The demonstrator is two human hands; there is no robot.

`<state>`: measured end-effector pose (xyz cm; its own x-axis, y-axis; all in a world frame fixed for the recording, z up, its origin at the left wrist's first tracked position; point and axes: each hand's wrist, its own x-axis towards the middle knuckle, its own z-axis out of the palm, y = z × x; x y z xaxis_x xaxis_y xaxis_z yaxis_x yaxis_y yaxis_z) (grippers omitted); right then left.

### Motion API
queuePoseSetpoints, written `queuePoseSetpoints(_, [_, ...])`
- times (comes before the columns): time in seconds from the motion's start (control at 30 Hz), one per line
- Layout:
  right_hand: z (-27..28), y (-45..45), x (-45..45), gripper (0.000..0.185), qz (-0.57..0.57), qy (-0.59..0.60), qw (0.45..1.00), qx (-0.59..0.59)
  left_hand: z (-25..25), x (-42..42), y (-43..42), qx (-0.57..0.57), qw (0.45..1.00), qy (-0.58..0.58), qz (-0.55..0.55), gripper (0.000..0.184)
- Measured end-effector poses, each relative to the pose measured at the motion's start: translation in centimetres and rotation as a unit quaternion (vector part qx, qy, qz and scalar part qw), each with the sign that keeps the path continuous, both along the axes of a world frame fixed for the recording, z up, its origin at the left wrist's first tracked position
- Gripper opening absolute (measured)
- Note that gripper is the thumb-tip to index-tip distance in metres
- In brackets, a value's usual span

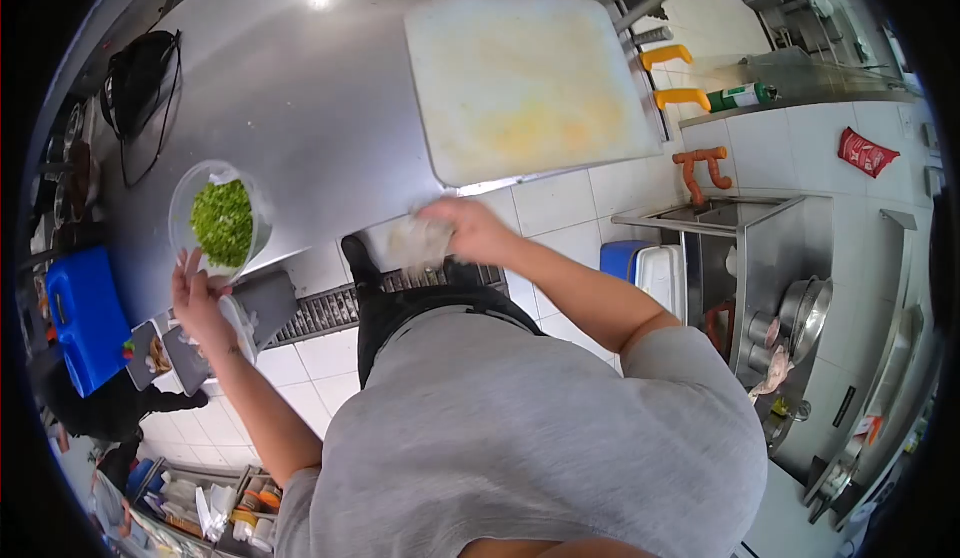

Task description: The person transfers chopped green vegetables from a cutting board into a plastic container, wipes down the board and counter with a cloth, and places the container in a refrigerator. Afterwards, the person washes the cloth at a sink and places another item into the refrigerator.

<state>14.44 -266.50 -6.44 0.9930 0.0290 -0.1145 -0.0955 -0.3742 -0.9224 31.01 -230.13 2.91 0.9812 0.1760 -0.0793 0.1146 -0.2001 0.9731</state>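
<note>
A round clear plastic container [262,220] holds finely chopped greens [222,222] and stands near the left front edge of the steel table. My left hand [204,303] grips its near rim, fingers on the side facing me. My right hand [474,230] is out in front of my body, just off the table edge below the cutting board. Its fingers are closed on a crumpled whitish cloth [420,242], blurred by motion. To the right on the table lies a large white cutting board [520,78] with yellow stains.
A black bag with a strap [138,83] lies on the steel table [320,88] at the left. Yellow-handled tools [668,56] hang at the table's right end. A blue plastic container [88,320] is at lower left. A floor drain grate [335,316] runs near my feet.
</note>
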Motion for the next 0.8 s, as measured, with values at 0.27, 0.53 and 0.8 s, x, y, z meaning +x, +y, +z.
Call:
queuePoseSetpoints(0.27, [3.9,-27.7,5.2,0.051,-0.369,-0.253,0.846,-0.29,4.6,-9.0,-3.9,-0.001,1.0,0.012,0.016,0.043])
queuePoseSetpoints(0.53, [-5.2,-24.6,16.6,0.043,-0.29,-0.162,0.923,-0.193,6.0,-15.2,-2.2,0.017,0.996,-0.017,0.091,0.043])
queuePoseSetpoints(0.8, [0.3,-0.4,-0.5,0.037,0.106,-0.057,0.986,0.116,7.3,-12.5,-3.8,-0.004,0.999,-0.007,0.052,0.044])
